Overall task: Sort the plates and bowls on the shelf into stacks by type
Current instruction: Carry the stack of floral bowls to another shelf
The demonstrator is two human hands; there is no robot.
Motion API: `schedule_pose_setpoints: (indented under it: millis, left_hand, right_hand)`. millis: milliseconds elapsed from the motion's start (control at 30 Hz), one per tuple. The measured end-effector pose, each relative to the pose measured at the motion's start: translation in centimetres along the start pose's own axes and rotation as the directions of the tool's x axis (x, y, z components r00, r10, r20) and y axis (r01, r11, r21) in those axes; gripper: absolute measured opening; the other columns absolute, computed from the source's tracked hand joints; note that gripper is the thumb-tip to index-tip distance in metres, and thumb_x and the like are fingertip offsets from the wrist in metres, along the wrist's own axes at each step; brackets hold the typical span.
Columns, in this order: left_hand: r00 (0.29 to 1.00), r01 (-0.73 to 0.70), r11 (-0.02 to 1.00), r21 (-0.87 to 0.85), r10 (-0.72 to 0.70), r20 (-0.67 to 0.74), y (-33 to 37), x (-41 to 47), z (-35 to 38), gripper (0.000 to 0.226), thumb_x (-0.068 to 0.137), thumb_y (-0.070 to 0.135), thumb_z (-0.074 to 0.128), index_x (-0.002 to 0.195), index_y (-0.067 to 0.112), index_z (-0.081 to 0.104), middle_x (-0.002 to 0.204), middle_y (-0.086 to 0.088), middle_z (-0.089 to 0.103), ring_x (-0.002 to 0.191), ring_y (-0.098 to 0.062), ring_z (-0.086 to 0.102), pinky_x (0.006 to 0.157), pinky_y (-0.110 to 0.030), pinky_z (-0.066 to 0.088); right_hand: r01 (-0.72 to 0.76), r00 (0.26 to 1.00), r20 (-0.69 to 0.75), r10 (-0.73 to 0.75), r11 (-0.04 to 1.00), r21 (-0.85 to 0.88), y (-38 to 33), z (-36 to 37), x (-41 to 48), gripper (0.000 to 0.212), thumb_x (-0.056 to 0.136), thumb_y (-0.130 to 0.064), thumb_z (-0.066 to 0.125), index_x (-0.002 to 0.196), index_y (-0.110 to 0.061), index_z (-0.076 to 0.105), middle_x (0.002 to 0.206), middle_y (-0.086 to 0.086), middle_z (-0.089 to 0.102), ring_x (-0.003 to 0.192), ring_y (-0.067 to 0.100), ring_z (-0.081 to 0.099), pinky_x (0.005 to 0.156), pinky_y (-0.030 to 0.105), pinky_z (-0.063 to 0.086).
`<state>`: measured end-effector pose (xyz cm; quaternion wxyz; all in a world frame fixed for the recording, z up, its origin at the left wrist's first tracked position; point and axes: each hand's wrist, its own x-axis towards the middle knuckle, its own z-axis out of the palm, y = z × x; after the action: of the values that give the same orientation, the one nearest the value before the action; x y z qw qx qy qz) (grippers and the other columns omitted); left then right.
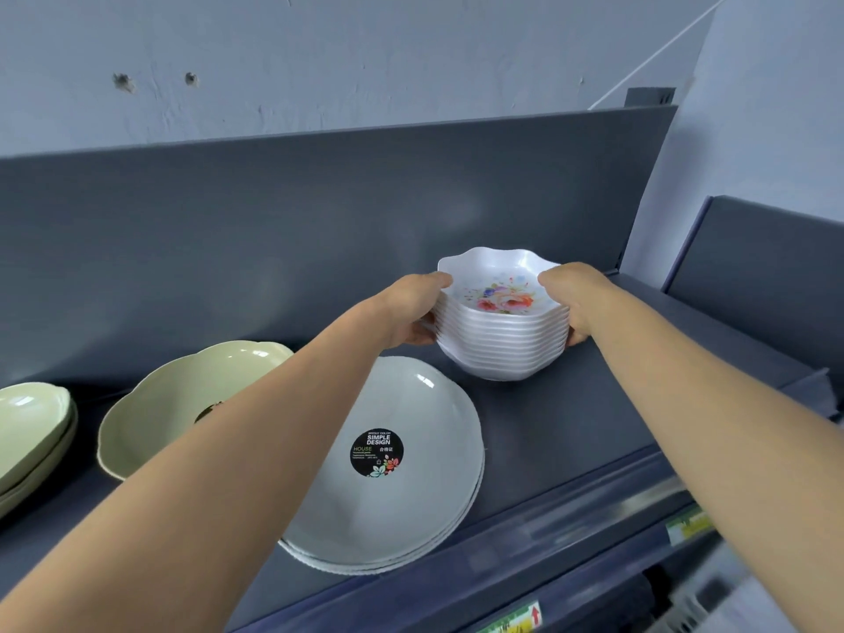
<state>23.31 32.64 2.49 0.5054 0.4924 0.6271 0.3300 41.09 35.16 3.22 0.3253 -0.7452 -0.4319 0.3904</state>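
Observation:
A tall stack of white scalloped bowls with a flower print inside the top one stands at the back right of the grey shelf. My left hand grips the stack's left side and my right hand grips its right side, thumbs over the rim. In front of it lies a short stack of white plates with a round black sticker. A pale green scalloped plate sits to the left, partly hidden by my left forearm. More pale green plates are stacked at the far left edge.
A dark grey back panel rises behind the shelf, with a pale wall above it. The shelf's front lip carries price labels. Another grey shelf panel stands to the right.

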Motion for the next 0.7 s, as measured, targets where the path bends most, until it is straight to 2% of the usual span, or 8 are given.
schedule_pose_setpoints:
  millis: [67,167,233,267,333,433,533,700]
  left_hand:
    - [0.998,-0.035,0.995,0.09,0.03,0.05,0.2,0.0,0.4,0.027,0.095,0.033,0.046,0.107,0.012,0.058,0.1,-0.008,0.06,0.082,-0.024,0.056,0.074,-0.031,0.047]
    - [0.991,-0.127,0.96,0.248,0.136,-0.016,0.9,-0.5,-0.1,0.016,0.091,0.026,0.055,0.097,0.013,0.058,0.091,-0.006,0.054,0.076,-0.021,0.052,0.07,-0.027,0.047]
    - [0.98,-0.161,0.94,0.302,0.19,-0.067,1.1,-1.3,-1.2,0.017,0.092,0.025,0.055,0.101,0.012,0.06,0.091,-0.005,0.056,0.08,-0.021,0.055,0.068,-0.024,0.048]
    - [0.974,-0.168,0.93,0.327,0.207,-0.09,1.0,-1.8,-1.8,0.015,0.092,0.023,0.054,0.1,0.012,0.06,0.091,-0.006,0.057,0.08,-0.021,0.056,0.067,-0.023,0.048]
    - [0.966,-0.156,0.906,0.393,0.223,-0.132,0.4,-2.9,-3.5,0.008,0.091,0.016,0.053,0.094,0.012,0.059,0.089,-0.009,0.057,0.078,-0.024,0.056,0.066,-0.025,0.047]
    - [0.959,-0.082,0.872,0.483,0.2,-0.199,-1.1,-4.7,-6.3,0.008,0.087,0.007,0.053,0.088,0.013,0.057,0.084,-0.013,0.053,0.074,-0.026,0.05,0.067,-0.029,0.044]
    - [0.962,0.041,0.813,0.581,0.125,-0.242,-2.9,-7.2,-8.8,0.005,0.089,0.007,0.054,0.088,0.008,0.059,0.086,-0.014,0.058,0.076,-0.028,0.054,0.075,-0.032,0.048]
    - [0.944,0.243,0.709,0.662,-0.014,-0.331,-6.0,-11.4,-11.2,0.012,0.084,0.014,0.06,0.086,0.002,0.06,0.076,-0.009,0.063,0.05,-0.023,0.055,0.05,-0.021,0.042]
  right_hand:
    - [0.072,0.991,-0.114,-0.076,0.997,-0.041,0.6,-0.7,0.1,0.016,0.089,-0.007,0.042,0.074,-0.004,0.047,0.076,0.01,0.05,0.059,0.021,0.044,0.053,0.024,0.036]
    - [0.181,0.908,-0.329,-0.259,0.951,-0.25,0.3,-1.0,-0.1,0.025,0.084,-0.014,0.049,0.103,-0.002,0.057,0.114,0.016,0.06,0.105,0.036,0.056,0.085,0.037,0.047]
    - [0.279,0.85,-0.348,-0.395,0.899,-0.338,-0.8,-0.5,-1.6,0.007,0.084,-0.012,0.049,0.081,-0.007,0.052,0.102,0.014,0.061,0.11,0.036,0.053,0.088,0.037,0.043]
    - [0.328,0.831,-0.326,-0.451,0.87,-0.368,-1.5,-0.1,-2.3,0.019,0.084,-0.009,0.049,0.066,-0.011,0.042,0.084,0.011,0.056,0.1,0.034,0.053,0.081,0.033,0.038]
    - [0.433,0.805,-0.227,-0.549,0.804,-0.408,-2.9,1.3,-4.1,0.034,0.081,-0.001,0.047,0.055,-0.014,0.029,0.061,0.004,0.037,0.074,0.028,0.043,0.065,0.025,0.032]
    - [0.644,0.731,0.1,-0.675,0.634,-0.428,-3.7,4.4,-6.9,0.021,0.083,0.001,0.049,0.063,-0.006,0.048,0.066,0.009,0.048,0.066,0.023,0.043,0.059,0.029,0.044]
    - [0.714,0.7,0.465,-0.542,0.53,-0.458,-3.1,7.5,-8.3,0.024,0.087,-0.014,0.056,0.09,0.009,0.064,0.08,0.011,0.048,0.074,0.019,0.042,0.084,0.043,0.052]
    - [0.695,0.719,0.615,-0.326,0.328,-0.64,-1.5,9.9,-9.1,0.03,0.085,-0.016,0.055,0.105,0.002,0.068,0.085,0.012,0.062,0.064,0.023,0.049,0.056,0.022,0.039]
